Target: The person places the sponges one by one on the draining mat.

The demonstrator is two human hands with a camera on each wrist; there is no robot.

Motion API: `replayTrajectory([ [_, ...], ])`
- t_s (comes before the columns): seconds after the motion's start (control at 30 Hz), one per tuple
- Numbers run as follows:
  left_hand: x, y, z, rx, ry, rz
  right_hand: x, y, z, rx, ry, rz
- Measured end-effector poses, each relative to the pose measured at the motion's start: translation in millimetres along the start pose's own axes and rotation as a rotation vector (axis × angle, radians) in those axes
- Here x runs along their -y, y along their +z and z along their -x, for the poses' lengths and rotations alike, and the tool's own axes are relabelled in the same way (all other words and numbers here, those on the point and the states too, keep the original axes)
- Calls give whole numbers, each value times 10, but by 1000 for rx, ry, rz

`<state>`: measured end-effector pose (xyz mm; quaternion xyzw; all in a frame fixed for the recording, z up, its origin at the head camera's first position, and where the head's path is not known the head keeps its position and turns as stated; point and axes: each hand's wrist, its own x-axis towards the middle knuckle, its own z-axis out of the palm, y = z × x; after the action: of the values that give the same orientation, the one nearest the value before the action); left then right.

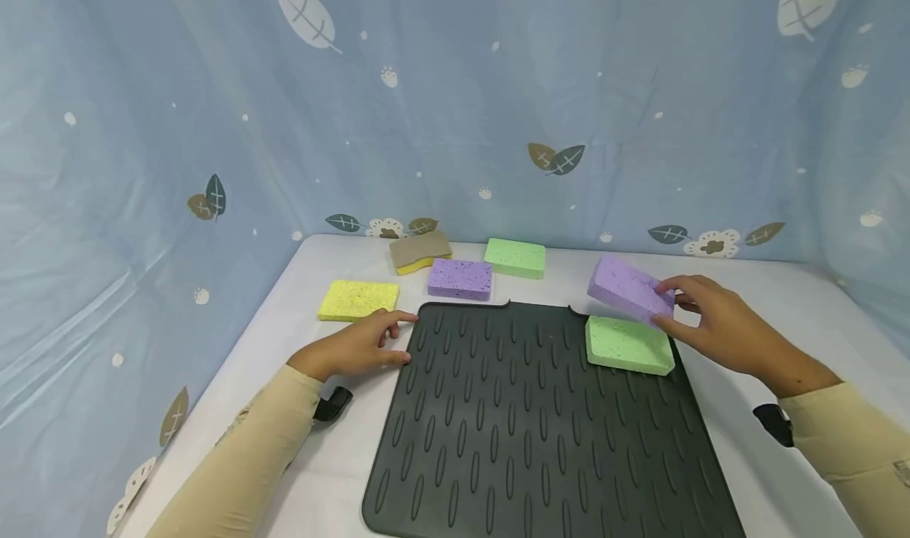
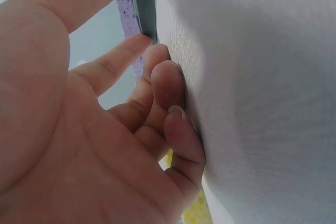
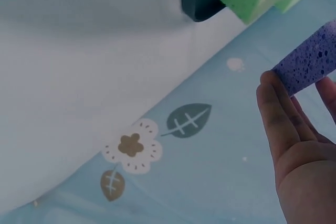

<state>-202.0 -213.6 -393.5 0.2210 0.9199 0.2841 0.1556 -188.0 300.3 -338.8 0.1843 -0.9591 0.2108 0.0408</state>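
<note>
In the head view my right hand (image 1: pixel 725 325) pinches one end of a purple sponge (image 1: pixel 629 288), holding it tilted in the air. Just below it, a light green sponge (image 1: pixel 629 345) lies at the far right corner of a dark grey ribbed mat (image 1: pixel 512 427). The right wrist view shows the same purple sponge (image 3: pixel 310 59) between thumb and fingers. My left hand (image 1: pixel 359 344) rests at the mat's far left corner, thumb and forefinger touching its edge. Its other fingers (image 2: pixel 168 85) are bent against the white cloth in the left wrist view.
Behind the mat lie a second purple sponge (image 1: pixel 460 278), another green sponge (image 1: pixel 515 257) and a yellow sponge with a grey-brown layer (image 1: pixel 421 250). A yellow sponge (image 1: pixel 359 299) sits beyond my left hand. A blue patterned curtain (image 1: pixel 455 111) borders the white-covered table (image 1: pixel 334 435).
</note>
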Motion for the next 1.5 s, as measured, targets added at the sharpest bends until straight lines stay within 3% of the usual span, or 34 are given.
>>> replayTrajectory([
  [0.27, 18, 18, -15, -2, 7, -2, 93, 24, 251, -73, -58, 35],
  [0.87, 1, 6, -8, -2, 1, 11, 252, 198, 693, -80, -148, 100],
  [1.1, -11, 5, 16, -1, -16, 24, 289, 286, 768, -49, -130, 163],
  [1.5, -4, 1, 6, -5, -15, 16, 277, 375, 890, -5, -142, 161],
])
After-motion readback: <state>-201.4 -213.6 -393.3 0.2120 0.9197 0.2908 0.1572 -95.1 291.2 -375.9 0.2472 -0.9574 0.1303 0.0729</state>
